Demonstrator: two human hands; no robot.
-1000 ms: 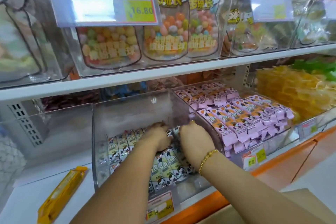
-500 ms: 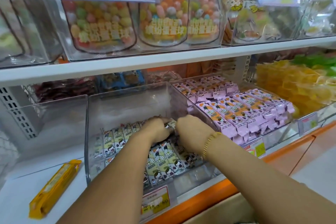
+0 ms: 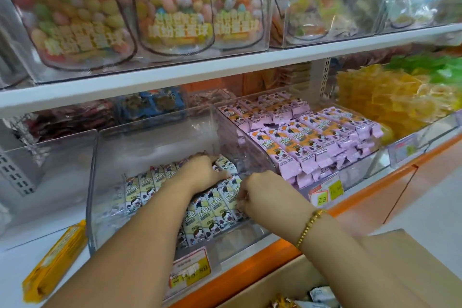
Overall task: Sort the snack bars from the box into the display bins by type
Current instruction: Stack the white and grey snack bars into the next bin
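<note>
Our left hand [image 3: 202, 172] is palm-down, fingers curled over the pale green foil-wrapped snack bars [image 3: 217, 210]. Our right hand [image 3: 265, 195] has its fingers tucked in at the row's right end, can't tell if it's actually pinching one. The bars lie in rows inside the clear acrylic bin [image 3: 155, 142]. Lilac-wrapped bars [image 3: 312, 137] fill the bin just beside it, and the brown cardboard box [image 3: 400, 270] is below.

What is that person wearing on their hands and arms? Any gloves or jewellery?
No gloves: the left hand and the right hand are both bare, and no sleeves show anywhere in the picture. The right wrist wears a bracelet made of small gold beads. I can see no watch, and no rings on the fingers that show.
</note>
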